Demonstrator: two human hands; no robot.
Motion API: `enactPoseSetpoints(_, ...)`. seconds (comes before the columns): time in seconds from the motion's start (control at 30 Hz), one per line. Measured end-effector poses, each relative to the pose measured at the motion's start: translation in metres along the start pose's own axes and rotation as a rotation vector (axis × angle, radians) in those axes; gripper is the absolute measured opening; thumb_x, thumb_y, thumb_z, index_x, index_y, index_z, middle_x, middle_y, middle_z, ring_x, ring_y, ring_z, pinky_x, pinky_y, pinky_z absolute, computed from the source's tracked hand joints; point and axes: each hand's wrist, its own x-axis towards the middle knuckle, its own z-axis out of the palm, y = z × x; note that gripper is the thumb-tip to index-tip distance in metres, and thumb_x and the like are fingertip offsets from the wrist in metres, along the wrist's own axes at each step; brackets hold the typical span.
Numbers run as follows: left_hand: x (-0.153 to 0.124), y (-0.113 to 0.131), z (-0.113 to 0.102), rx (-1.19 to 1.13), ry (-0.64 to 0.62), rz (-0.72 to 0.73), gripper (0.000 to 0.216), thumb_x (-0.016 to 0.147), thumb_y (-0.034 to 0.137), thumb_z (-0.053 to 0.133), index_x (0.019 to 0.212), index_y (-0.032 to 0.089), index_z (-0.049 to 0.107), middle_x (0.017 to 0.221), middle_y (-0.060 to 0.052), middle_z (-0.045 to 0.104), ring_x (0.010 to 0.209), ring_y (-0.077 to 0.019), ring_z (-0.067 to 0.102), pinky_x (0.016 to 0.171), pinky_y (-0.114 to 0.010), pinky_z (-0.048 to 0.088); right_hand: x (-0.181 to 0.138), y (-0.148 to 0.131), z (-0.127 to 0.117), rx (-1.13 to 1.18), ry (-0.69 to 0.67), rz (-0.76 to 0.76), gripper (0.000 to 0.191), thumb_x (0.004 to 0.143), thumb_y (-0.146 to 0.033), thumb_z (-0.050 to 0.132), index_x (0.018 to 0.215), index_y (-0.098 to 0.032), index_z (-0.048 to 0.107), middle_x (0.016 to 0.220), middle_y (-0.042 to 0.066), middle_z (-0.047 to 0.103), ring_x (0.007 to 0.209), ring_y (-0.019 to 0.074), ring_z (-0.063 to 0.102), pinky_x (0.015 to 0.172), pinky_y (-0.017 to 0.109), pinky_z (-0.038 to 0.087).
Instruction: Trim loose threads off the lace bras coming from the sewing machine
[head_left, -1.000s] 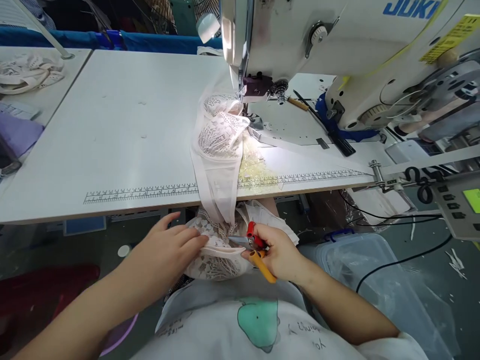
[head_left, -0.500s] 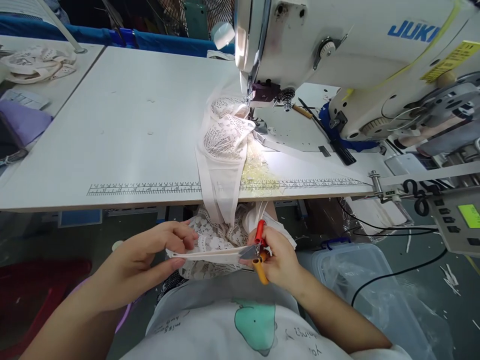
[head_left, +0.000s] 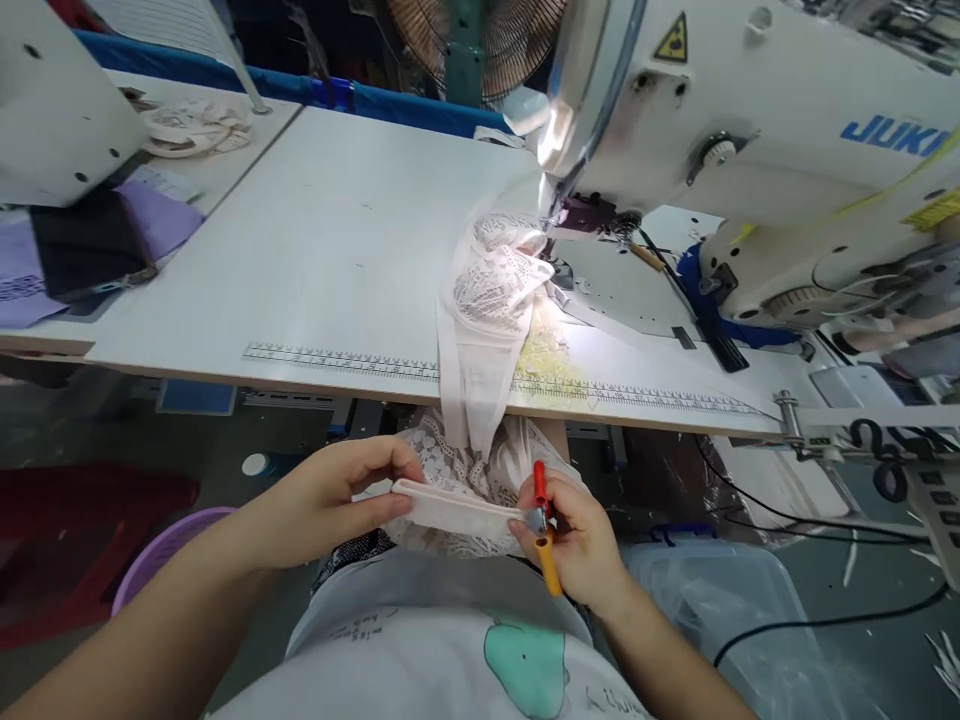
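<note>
White lace bras hang from the table edge over my lap. My left hand (head_left: 360, 490) pinches the left end of a folded white fabric band (head_left: 457, 509) between thumb and fingers. In my right hand (head_left: 577, 525) is a pair of small scissors (head_left: 550, 560) with red and orange handles. Its handles are spread apart, and its short blade lies by the band's right end, close to my right thumb. Another part of the lace bra (head_left: 491, 290) lies on the table, reaching up to the sewing machine's needle area under the lamp light.
The white sewing machine (head_left: 750, 110) stands at the right of the table (head_left: 337, 240), with a printed ruler (head_left: 345, 360) along the front edge. Purple and black cloth (head_left: 90, 240) lies left. Below are a clear plastic box (head_left: 720, 590), a purple basket (head_left: 161, 550) and a red stool (head_left: 90, 530).
The view has swung left, so the table appears farther right. The band has turned its flat side towards me, and the scissors' blade no longer points left along it.
</note>
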Motion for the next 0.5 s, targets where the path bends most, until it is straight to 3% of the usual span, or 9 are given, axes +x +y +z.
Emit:
enactPoseSetpoints(0.17,0.001,0.006,0.001,0.082,0.12,0.113,0.008,0.078,0.021,0.051,0.071,0.017,0.053,0.081,-0.003,0.054,0.068,-0.0115,0.048,0.06,-0.02,0.041,-0.004,0.0,0.001,0.028,-0.014,0.053,0.012,0.069,-0.01,0.057,0.069,-0.019,0.05,0.069,0.0,0.048,0.059,0.0127,0.044,0.047,0.022,0.033)
enactPoseSetpoints(0.37,-0.001,0.008,0.019,-0.024,0.255,0.009,0.009,0.081,0.023,0.045,0.078,0.018,0.051,0.053,0.007,0.042,0.046,-0.0075,0.04,0.043,-0.017,0.033,-0.005,0.0,0.004,0.056,0.017,0.088,0.01,0.072,-0.02,0.061,0.07,-0.019,0.051,0.066,0.0,0.047,0.055,0.0125,0.044,0.048,0.023,0.036)
enactPoseSetpoints(0.5,0.005,0.007,0.033,-0.031,0.384,0.085,0.007,0.076,0.023,0.047,0.081,0.019,0.05,0.061,0.004,0.05,0.05,-0.0094,0.047,0.044,-0.019,0.04,-0.013,0.015,0.008,0.148,0.012,0.2,0.016,0.074,-0.03,0.063,0.073,-0.019,0.051,0.07,0.001,0.05,0.061,0.0145,0.046,0.053,0.024,0.039)
